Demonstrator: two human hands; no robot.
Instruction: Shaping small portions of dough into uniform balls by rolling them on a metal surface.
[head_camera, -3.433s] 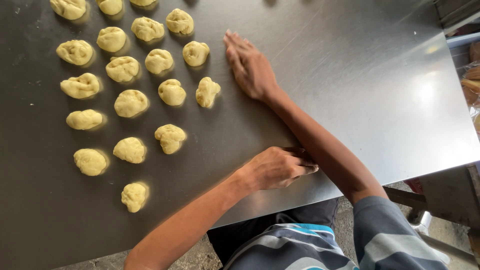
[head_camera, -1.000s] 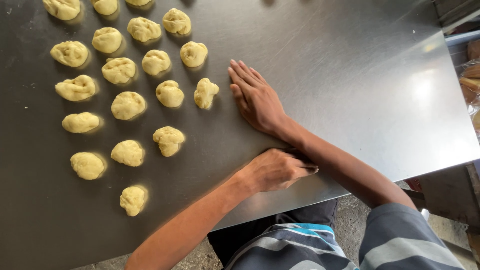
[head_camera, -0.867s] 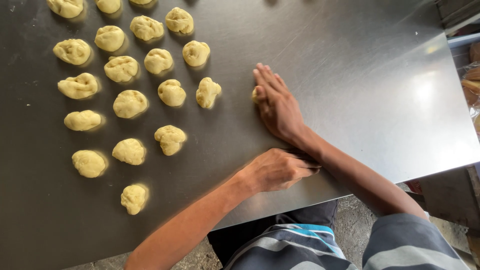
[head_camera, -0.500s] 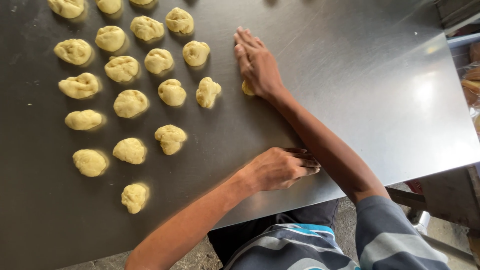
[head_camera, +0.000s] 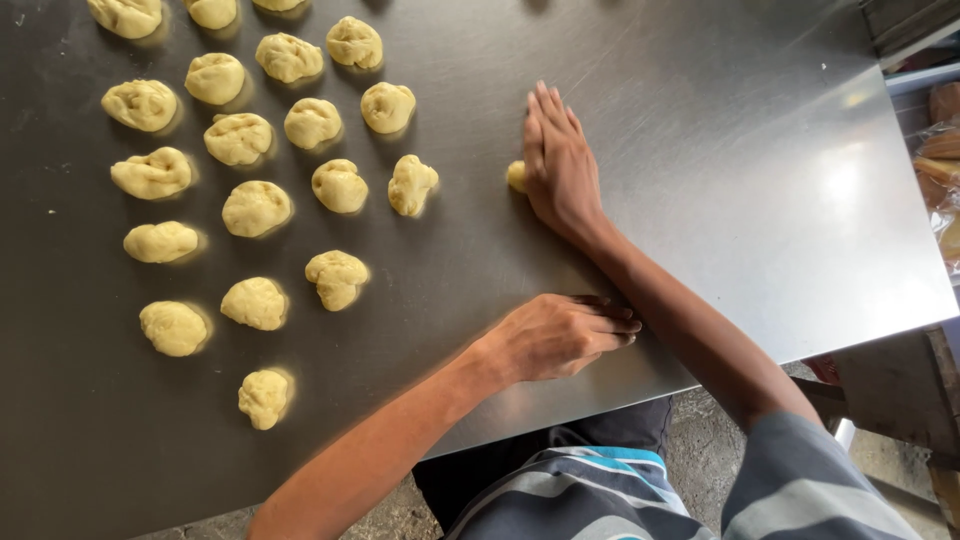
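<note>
My right hand (head_camera: 556, 165) lies flat, palm down, on the steel table (head_camera: 720, 130), fingers straight and close together. It presses on a small piece of pale dough (head_camera: 516, 176) that peeks out at the thumb side. My left hand (head_camera: 560, 336) rests palm down near the table's front edge, fingers loosely together and pointing right, with nothing seen in it. Left of both hands lie several knotted dough pieces; the nearest one (head_camera: 411, 184) is a hand's width from my right hand.
Rows of shaped dough pieces (head_camera: 255, 207) cover the table's left half. The table's front edge (head_camera: 700, 370) runs diagonally past my left hand. Wrapped bags (head_camera: 940, 170) sit beyond the right edge. A concrete floor shows below.
My right hand has slid back and forth over the dough piece, and since half a second ago it has come slightly nearer and to the right. My left hand has stayed in place.
</note>
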